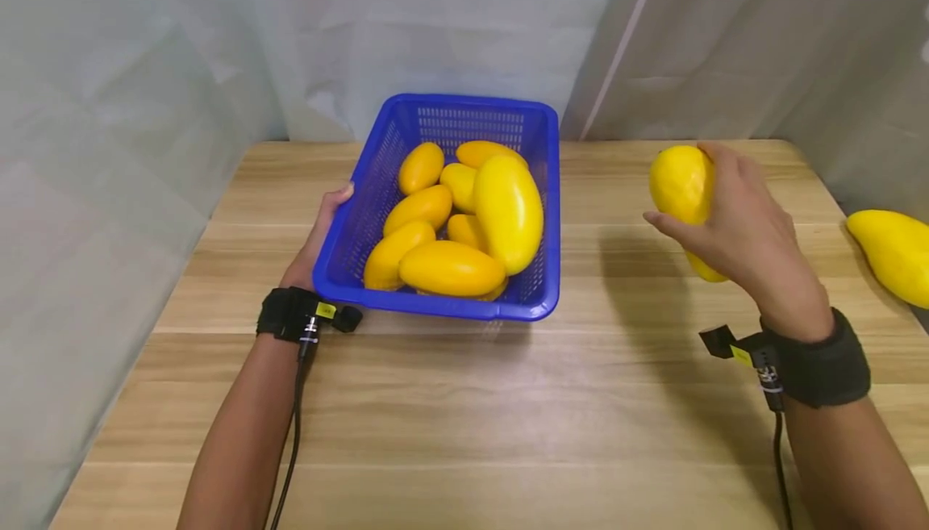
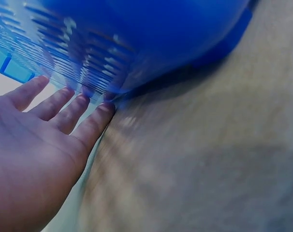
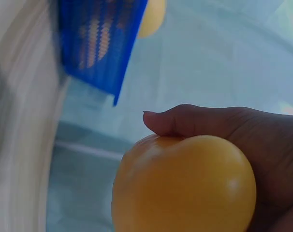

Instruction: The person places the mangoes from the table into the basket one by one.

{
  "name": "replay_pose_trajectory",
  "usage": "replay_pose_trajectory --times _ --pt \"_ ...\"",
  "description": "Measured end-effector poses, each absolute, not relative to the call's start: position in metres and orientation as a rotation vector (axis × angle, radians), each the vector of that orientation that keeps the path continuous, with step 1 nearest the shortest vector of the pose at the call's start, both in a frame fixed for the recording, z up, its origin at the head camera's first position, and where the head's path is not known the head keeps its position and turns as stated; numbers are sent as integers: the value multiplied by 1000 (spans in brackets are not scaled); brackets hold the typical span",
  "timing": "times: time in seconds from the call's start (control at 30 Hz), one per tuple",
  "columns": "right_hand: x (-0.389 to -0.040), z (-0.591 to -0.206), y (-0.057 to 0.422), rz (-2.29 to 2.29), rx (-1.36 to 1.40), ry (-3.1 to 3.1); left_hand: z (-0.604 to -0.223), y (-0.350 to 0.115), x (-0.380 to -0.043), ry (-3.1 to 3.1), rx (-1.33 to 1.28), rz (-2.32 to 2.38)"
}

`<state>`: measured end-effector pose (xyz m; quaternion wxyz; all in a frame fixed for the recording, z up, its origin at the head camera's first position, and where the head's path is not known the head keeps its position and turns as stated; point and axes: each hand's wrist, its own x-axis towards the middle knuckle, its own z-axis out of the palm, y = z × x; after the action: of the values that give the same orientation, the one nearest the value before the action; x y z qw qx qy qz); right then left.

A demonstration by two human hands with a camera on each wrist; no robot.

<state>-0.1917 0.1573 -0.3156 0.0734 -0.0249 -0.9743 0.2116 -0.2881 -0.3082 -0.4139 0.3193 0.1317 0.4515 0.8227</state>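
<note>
A blue plastic basket (image 1: pixel 444 309) with slotted walls holds several yellow-orange mangoes (image 1: pixel 452 268), with a larger pale yellow mango (image 1: pixel 508 214) lying on top at its right side. My left hand (image 1: pixel 317 227) is at the basket's left side; the left wrist view shows its fingers (image 2: pixel 59 104) nearly straight, tips against the slotted wall. To the right of the basket, my right hand (image 1: pixel 751 231) grips another yellow mango (image 1: pixel 681 181) above the table. Close up in the right wrist view, that mango (image 3: pixel 185 188) sits against the palm, thumb along its side.
One more yellow mango (image 1: pixel 893 256) lies at the far right edge. The wooden table (image 1: pixel 464 433) extends under both arms. Pale sheeting (image 1: pixel 464 22) hangs behind and beside the table. Cables (image 1: pixel 290 449) run from the wrist cameras along the forearms.
</note>
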Motion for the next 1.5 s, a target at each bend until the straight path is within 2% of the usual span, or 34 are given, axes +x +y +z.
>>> replay_pose_trajectory --times 0.53,1.5 --pt "-205 -294 96 755 119 -2816 -413 -300 -285 1306 331 2103" --pt "-223 -293 42 790 305 -2796 -407 -296 -280 1271 337 2154"
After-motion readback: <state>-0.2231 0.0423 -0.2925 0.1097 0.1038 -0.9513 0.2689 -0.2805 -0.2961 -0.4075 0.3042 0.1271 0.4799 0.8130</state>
